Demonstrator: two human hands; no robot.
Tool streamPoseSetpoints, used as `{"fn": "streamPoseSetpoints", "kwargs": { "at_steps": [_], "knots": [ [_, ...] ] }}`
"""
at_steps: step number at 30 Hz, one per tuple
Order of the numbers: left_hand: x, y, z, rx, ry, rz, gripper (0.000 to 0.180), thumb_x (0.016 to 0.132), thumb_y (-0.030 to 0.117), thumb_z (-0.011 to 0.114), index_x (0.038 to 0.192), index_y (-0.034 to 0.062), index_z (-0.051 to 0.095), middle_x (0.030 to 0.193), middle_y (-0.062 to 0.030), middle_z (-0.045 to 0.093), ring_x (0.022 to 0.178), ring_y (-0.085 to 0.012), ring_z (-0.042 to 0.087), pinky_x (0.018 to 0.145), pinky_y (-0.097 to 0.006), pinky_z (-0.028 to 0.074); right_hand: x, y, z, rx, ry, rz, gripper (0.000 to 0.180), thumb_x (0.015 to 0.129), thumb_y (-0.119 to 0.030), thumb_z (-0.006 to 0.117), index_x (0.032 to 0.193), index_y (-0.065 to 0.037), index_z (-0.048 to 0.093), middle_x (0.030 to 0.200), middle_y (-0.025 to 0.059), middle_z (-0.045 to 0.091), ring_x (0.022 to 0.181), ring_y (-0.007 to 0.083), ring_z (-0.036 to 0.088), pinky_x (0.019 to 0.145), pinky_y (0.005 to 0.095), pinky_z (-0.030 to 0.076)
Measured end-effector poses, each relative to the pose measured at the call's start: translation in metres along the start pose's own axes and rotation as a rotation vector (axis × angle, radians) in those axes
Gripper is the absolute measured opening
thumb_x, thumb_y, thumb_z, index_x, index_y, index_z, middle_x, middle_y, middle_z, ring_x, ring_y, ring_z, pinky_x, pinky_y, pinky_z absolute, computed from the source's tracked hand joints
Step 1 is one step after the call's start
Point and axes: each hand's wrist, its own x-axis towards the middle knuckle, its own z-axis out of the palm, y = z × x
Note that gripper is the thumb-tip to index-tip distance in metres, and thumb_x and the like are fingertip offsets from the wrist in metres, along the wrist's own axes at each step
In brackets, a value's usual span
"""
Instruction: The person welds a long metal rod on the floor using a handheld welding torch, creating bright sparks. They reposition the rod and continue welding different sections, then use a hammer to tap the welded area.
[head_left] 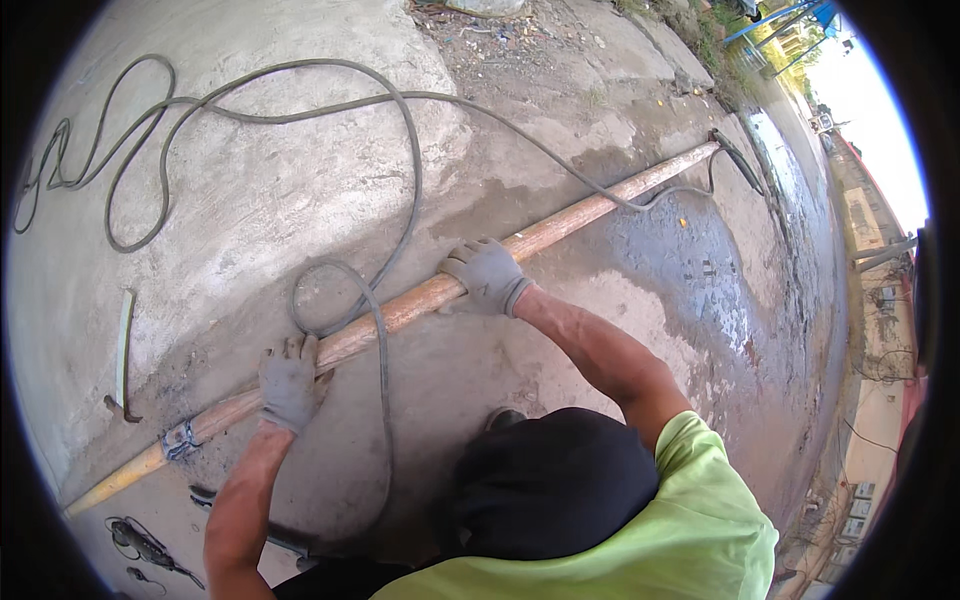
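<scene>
Both hands wear grey knit work gloves, dusty and smudged with dirt. The left hand (290, 382) sits at about eight o'clock in the view, its glove cuff ending at the wrist, with a bare forearm below it. The right hand (487, 276) sits near the centre, its glove showing a ribbed cuff. The right arm is bare up to a short sleeve of a bright lime-green shirt at five o'clock. Dark cloth shows at six o'clock.
</scene>
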Motion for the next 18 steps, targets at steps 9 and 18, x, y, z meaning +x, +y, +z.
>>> {"fn": "streamPoseSetpoints", "kwargs": {
  "at_steps": [9, 18],
  "knots": [
    [0.007, -0.023, 0.015, -0.126, -0.095, -0.038, 0.065, 0.085, 0.037, 0.086, 0.138, 0.0056, 0.065, 0.121, -0.0162, 0.072, 0.109, -0.0346, 0.072, 0.089, -0.050, 0.059, 0.033, 0.002, -0.022, 0.017, -0.116, -0.018, 0.058, 0.077, -0.058, 0.088, 0.116, -0.016, 0.077, 0.117, 0.0082, 0.074, 0.110, 0.0340, 0.071, 0.095, 0.0490, 0.055],
    [0.007, -0.038, 0.007, -0.249, -0.125, 0.008, 0.059, 0.086, 0.043, 0.087, 0.128, 0.0064, 0.067, 0.124, -0.0156, 0.068, 0.115, -0.0365, 0.072, 0.091, -0.050, 0.062, 0.011, -0.006, 0.020, 0.033, 0.157, -0.079, 0.068, 0.072, -0.038, 0.094, 0.126, -0.006, 0.068, 0.127, 0.0173, 0.068, 0.120, 0.0423, 0.064, 0.104, 0.0555, 0.051]
  ]
}}
